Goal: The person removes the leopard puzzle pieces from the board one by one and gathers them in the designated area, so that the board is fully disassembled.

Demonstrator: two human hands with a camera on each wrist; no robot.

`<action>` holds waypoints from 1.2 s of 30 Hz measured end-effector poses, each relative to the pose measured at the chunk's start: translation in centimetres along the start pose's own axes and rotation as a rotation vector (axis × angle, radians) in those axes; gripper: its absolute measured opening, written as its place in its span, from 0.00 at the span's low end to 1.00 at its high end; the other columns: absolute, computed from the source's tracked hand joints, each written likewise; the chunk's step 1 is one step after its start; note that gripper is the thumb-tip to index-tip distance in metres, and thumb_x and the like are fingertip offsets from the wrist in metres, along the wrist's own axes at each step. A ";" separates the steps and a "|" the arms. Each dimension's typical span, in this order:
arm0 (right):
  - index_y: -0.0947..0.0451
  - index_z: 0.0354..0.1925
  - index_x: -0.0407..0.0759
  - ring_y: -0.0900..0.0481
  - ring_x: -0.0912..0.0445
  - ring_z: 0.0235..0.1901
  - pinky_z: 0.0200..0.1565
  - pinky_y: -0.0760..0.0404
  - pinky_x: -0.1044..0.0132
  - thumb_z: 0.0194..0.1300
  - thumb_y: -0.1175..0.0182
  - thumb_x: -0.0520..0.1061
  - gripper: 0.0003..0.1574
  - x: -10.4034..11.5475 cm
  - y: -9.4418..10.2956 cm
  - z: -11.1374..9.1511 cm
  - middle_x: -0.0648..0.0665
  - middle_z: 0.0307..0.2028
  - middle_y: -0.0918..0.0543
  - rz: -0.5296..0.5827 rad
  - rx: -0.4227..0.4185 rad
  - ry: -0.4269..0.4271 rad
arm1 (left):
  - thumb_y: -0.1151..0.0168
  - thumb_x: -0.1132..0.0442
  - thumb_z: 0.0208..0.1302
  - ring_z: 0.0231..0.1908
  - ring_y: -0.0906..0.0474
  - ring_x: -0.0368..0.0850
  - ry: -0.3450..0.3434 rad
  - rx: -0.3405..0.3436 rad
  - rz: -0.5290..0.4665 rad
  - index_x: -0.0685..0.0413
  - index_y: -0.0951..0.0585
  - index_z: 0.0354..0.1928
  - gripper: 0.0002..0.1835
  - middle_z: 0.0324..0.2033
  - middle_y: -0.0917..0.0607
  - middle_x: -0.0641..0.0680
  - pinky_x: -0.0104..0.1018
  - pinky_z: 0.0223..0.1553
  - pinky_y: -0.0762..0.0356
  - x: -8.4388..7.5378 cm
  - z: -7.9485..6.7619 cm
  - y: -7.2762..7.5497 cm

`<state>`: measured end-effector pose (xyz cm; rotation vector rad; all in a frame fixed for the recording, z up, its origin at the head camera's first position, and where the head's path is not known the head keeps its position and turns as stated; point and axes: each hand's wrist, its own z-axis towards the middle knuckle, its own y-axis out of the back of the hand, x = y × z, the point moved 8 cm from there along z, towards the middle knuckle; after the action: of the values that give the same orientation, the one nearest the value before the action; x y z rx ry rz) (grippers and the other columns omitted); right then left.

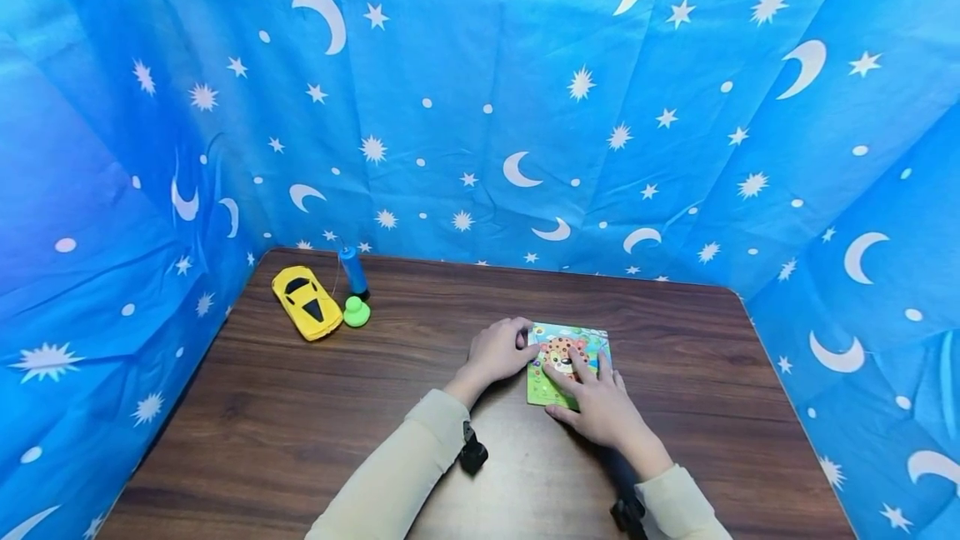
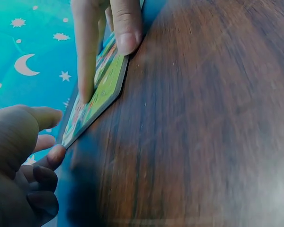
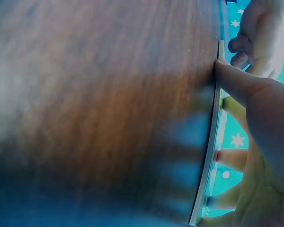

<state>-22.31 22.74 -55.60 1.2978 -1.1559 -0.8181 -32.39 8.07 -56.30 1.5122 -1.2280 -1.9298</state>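
A thin square picture board (image 1: 550, 392) lies on the table, printed with a spotted cartoon animal on a green and blue ground. Over its right part my right hand (image 1: 600, 407) spreads its fingers, their tips on the printed face. The right thumb (image 3: 234, 78) sits at the near edge in the right wrist view. At the board's left side is my left hand (image 1: 497, 352), its thumb reaching to the edge and its other fingers loosely bent. In the left wrist view, a left fingertip (image 2: 57, 155) is right at the board's corner.
At the back left of the brown wooden table (image 1: 300, 423) lie a yellow toy car (image 1: 307, 304), a blue cylinder (image 1: 352, 271) and a light green knobbed piece (image 1: 356, 312). A blue curtain (image 1: 465, 65) with moons and stars surrounds the table's back and sides.
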 end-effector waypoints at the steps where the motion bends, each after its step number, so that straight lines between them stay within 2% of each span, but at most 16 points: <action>1: 0.34 0.78 0.64 0.53 0.18 0.72 0.61 0.40 0.20 0.71 0.40 0.70 0.42 0.1 0.0 0.0 0.34 0.78 0.42 0.000 0.003 -0.001 | 0.34 0.40 0.69 0.27 0.28 0.37 0.007 0.005 0.008 0.40 0.18 0.64 0.26 0.29 0.24 0.39 0.37 0.29 0.30 0.0 0.0 -0.2; 6: 0.34 0.78 0.64 0.54 0.18 0.72 0.61 0.41 0.20 0.72 0.41 0.70 0.41 0.1 -0.2 0.1 0.34 0.78 0.42 0.000 0.027 -0.007 | 0.34 0.38 0.68 0.26 0.29 0.38 0.050 0.010 0.033 0.39 0.18 0.64 0.27 0.29 0.25 0.40 0.37 0.28 0.32 0.1 0.1 -0.8; 19: 0.33 0.77 0.64 0.54 0.18 0.72 0.61 0.42 0.20 0.71 0.39 0.70 0.41 0.1 0.1 0.3 0.34 0.78 0.42 0.019 0.041 -0.019 | 0.28 0.44 0.65 0.29 0.28 0.37 0.102 -0.008 -0.030 0.40 0.18 0.58 0.22 0.31 0.24 0.40 0.38 0.32 0.30 0.2 0.8 -1.1; 26: 0.33 0.77 0.63 0.54 0.17 0.72 0.61 0.41 0.20 0.71 0.40 0.70 0.42 0.0 0.1 0.3 0.34 0.78 0.42 0.028 0.044 -0.012 | 0.27 0.48 0.66 0.34 0.26 0.39 0.078 -0.069 -0.110 0.41 0.17 0.54 0.18 0.35 0.23 0.40 0.41 0.40 0.27 0.0 0.7 -0.9; 31: 0.32 0.76 0.63 0.53 0.17 0.72 0.61 0.41 0.20 0.70 0.40 0.71 0.42 0.1 0.2 0.2 0.34 0.78 0.40 0.027 0.036 -0.008 | 0.29 0.51 0.68 0.39 0.20 0.39 0.051 -0.111 -0.166 0.40 0.16 0.54 0.15 0.39 0.17 0.38 0.43 0.45 0.24 -0.3 0.6 -0.5; 36: 0.33 0.77 0.64 0.54 0.18 0.73 0.61 0.42 0.20 0.71 0.41 0.71 0.42 -0.1 0.0 0.3 0.35 0.79 0.42 0.030 0.054 -0.023 | 0.31 0.52 0.70 0.33 0.20 0.35 0.060 -0.119 -0.198 0.38 0.16 0.54 0.13 0.34 0.15 0.33 0.42 0.43 0.24 -0.1 0.6 -0.5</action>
<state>-22.63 22.79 -55.61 1.3151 -1.2201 -0.7865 -32.78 8.64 -56.63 1.6698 -0.9513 -2.0253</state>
